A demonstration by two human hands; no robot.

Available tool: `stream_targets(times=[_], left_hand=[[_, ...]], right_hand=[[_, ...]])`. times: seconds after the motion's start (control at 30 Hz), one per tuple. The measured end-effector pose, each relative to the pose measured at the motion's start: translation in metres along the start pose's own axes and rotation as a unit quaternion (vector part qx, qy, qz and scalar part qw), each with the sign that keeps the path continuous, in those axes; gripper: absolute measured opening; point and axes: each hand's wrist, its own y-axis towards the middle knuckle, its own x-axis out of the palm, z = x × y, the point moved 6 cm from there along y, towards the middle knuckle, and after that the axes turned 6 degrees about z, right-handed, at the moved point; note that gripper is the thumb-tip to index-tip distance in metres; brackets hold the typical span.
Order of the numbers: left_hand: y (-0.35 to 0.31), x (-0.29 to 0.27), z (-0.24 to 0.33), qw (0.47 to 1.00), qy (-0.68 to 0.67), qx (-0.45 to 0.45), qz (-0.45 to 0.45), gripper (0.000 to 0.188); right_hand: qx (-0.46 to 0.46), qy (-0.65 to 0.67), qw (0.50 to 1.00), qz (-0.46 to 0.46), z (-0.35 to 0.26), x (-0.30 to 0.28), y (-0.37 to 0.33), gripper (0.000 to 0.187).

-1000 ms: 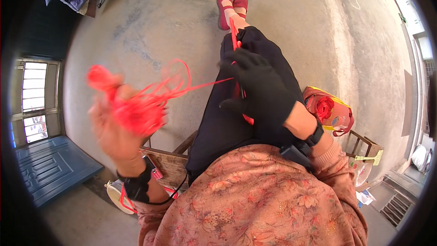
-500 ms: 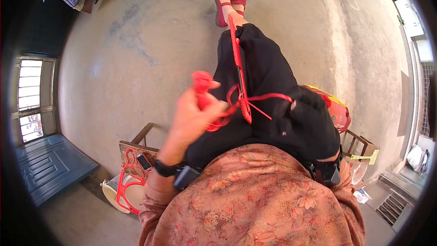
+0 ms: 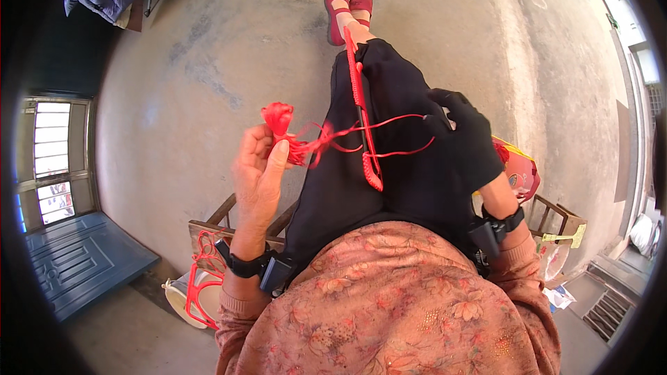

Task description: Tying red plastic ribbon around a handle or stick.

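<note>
In the bare left hand [image 3: 257, 175] is a loose bundle of red cord [image 3: 279, 120]. From it, thin red cord [image 3: 397, 119] runs right, 2 strands reaching the black-gloved right hand [image 3: 469, 142]. Between the hands, a long, narrow red-and-black frame [image 3: 357, 87] lies lengthwise along black cloth trousers [image 3: 406, 76]. Beyond both hands are 2 red strapped shoes [image 3: 337, 17]. Right of the right hand sits a red-and-yellow bag [image 3: 521, 173]. Behind the left hand, nearer the body, are a brown wooden bench [image 3: 194, 230] and a round cream bucket [image 3: 176, 301]. Farther left is a blue panelled board [image 3: 94, 257].
</note>
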Motion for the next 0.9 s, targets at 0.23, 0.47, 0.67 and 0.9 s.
stream_targets(times=[0.23, 0.47, 0.67, 0.9], left_hand=[[-0.006, 0.053, -0.012, 0.83, 0.479, 0.249, -0.139, 0.026], [0.006, 0.04, 0.004, 0.969, 0.2, 0.106, -0.094, 0.04], [-0.036, 0.093, 0.004, 0.851, -0.353, -0.232, -0.312, 0.067], [-0.019, 0.037, 0.002, 0.762, -0.568, -0.274, -0.145, 0.054]], right_hand=[[-0.232, -0.165, 0.933, -0.22, -0.039, 0.074, -0.024, 0.02], [0.093, 0.137, 0.974, -0.155, -0.02, 0.021, -0.006, 0.02], [0.111, 0.53, 0.838, -0.074, -0.085, -0.024, -0.018, 0.027], [0.233, 0.494, 0.804, -0.233, -0.059, 0.004, -0.035, 0.03]])
